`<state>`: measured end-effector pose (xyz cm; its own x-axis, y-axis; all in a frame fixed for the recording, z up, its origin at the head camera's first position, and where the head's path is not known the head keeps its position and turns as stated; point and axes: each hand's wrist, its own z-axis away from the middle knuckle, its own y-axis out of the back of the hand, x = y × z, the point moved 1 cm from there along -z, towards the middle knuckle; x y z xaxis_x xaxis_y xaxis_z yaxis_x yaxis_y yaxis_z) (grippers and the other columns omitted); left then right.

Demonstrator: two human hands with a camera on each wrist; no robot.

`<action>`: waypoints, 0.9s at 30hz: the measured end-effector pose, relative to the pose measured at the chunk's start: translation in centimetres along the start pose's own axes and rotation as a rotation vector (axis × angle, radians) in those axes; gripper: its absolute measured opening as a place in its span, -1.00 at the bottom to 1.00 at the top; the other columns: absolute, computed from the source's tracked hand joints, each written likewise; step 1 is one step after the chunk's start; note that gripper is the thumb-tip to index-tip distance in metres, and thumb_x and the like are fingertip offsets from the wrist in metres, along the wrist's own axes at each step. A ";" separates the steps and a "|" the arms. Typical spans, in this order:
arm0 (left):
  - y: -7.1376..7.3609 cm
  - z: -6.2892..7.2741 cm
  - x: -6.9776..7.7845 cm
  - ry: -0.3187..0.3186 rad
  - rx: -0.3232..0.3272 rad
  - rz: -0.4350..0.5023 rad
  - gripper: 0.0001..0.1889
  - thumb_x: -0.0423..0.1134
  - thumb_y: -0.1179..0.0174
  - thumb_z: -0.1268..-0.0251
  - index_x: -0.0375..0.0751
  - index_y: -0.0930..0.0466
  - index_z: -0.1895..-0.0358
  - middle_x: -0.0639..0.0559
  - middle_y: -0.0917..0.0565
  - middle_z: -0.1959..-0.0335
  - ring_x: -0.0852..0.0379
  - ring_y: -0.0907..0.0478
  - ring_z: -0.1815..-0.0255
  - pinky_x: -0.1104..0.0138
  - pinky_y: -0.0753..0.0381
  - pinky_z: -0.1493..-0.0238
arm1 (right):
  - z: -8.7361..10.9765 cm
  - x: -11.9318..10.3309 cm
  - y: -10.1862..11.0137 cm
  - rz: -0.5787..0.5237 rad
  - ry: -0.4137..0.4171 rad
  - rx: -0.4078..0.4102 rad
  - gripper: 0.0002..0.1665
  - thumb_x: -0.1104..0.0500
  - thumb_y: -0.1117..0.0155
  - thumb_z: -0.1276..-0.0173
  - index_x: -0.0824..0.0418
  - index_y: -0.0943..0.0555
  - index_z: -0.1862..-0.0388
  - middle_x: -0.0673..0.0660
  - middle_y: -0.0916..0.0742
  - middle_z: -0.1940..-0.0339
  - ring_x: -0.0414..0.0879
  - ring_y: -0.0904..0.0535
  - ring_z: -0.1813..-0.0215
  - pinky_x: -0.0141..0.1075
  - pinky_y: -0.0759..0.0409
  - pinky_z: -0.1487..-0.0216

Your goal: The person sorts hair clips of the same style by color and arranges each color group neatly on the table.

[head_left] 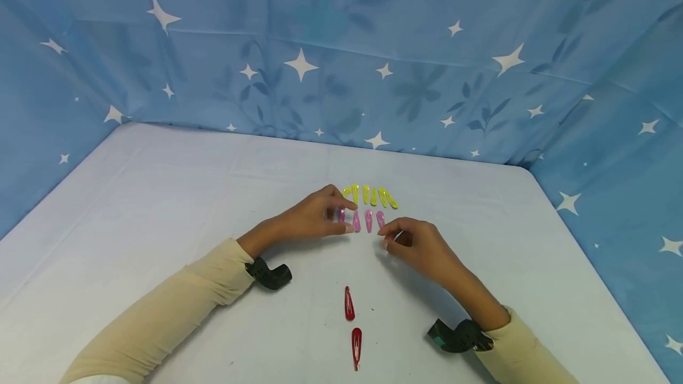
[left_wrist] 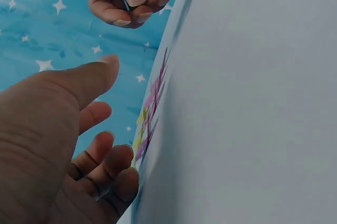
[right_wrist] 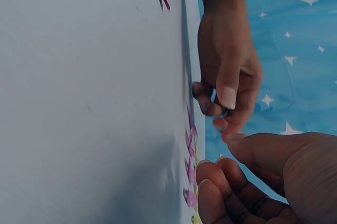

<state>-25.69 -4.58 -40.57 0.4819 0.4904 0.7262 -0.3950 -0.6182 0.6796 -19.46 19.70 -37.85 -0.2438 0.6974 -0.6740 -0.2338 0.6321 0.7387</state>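
Note:
Over the left end of a row of several pink and purple snap hair clips (head_left: pixel 369 221), my left hand (head_left: pixel 320 213) has its thumb and fingers apart, with nothing between them. It partly hides a purple clip (head_left: pixel 342 216). My right hand (head_left: pixel 418 246) hovers beside the rightmost pink clip (head_left: pixel 380 218), its fingers loosely bent. In the right wrist view the right thumb (right_wrist: pixel 258 148) stands apart from the fingertips and holds nothing. Just beyond the pink row, several yellow snap clips (head_left: pixel 366 194) lie side by side, the outer ones slanted.
Nearer the front of the white table (head_left: pixel 176 206) lie two red snap clips, one (head_left: pixel 349 304) behind the other (head_left: pixel 356 348). A blue curtain with white stars (head_left: pixel 320 76) hangs behind and to the sides. Black wrist devices (head_left: pixel 268 274) are worn over beige sleeves (head_left: pixel 176 307).

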 end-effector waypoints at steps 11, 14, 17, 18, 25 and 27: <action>-1.2 2.2 3.6 -0.201 -0.126 -0.031 -0.68 -0.17 -0.29 -0.34 -0.17 -0.69 -0.10 0.07 -0.69 0.10 0.26 -0.50 0.26 0.42 -0.56 0.16 | 3.1 -1.2 -1.1 -0.094 0.114 -0.152 -0.81 0.30 -0.35 -0.29 0.18 -0.70 0.12 -0.02 -0.73 0.34 -0.26 -0.59 0.40 -0.39 -0.61 0.33; -1.3 3.1 4.3 -0.195 -0.195 -0.021 -0.70 -0.19 -0.30 -0.32 -0.17 -0.70 -0.08 0.07 -0.70 0.04 0.28 -0.54 0.21 0.41 -0.59 0.09 | 3.8 -1.5 -1.5 -0.102 0.136 -0.168 -0.81 0.30 -0.36 -0.28 0.16 -0.71 0.12 -0.03 -0.73 0.34 -0.28 -0.58 0.38 -0.40 -0.61 0.31; -1.1 3.8 4.8 -0.183 -0.247 -0.021 -0.68 -0.21 -0.33 -0.29 -0.16 -0.70 -0.09 0.07 -0.70 0.02 0.26 -0.57 0.14 0.41 -0.60 0.04 | 4.5 -1.8 -1.7 -0.120 0.148 -0.184 -0.80 0.29 -0.37 -0.28 0.14 -0.71 0.12 -0.04 -0.72 0.32 -0.28 -0.57 0.36 -0.41 -0.61 0.30; -1.1 4.0 5.0 -0.181 -0.264 -0.024 -0.67 -0.20 -0.34 -0.28 -0.16 -0.70 -0.10 0.07 -0.70 0.01 0.24 -0.58 0.11 0.41 -0.60 0.02 | 4.7 -1.9 -1.8 -0.127 0.150 -0.191 -0.80 0.28 -0.38 -0.28 0.13 -0.71 0.12 -0.04 -0.72 0.32 -0.29 -0.56 0.35 -0.41 -0.60 0.30; -1.0 5.2 5.6 -0.227 -0.341 -0.045 -0.59 -0.17 -0.39 -0.22 -0.14 -0.68 -0.14 0.08 -0.67 -0.02 0.22 -0.56 -0.05 0.42 -0.56 -0.05 | 5.8 -2.2 -2.5 -0.172 0.199 -0.217 -0.75 0.37 -0.34 -0.24 0.13 -0.71 0.14 -0.07 -0.72 0.35 -0.32 -0.56 0.36 -0.42 -0.59 0.31; -1.1 5.5 5.8 -0.231 -0.356 -0.040 -0.59 -0.17 -0.40 -0.22 -0.13 -0.68 -0.14 0.09 -0.67 -0.02 0.24 -0.55 -0.07 0.42 -0.55 -0.08 | 6.0 -2.1 -2.8 -0.181 0.209 -0.224 -0.73 0.40 -0.32 -0.22 0.12 -0.71 0.15 -0.09 -0.72 0.35 -0.34 -0.55 0.38 -0.42 -0.59 0.32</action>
<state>-18.19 -4.41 -37.72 0.6491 0.3339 0.6834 -0.5980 -0.3312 0.7298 -12.62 18.47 -38.44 -0.3616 0.4820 -0.7981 -0.4856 0.6334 0.6025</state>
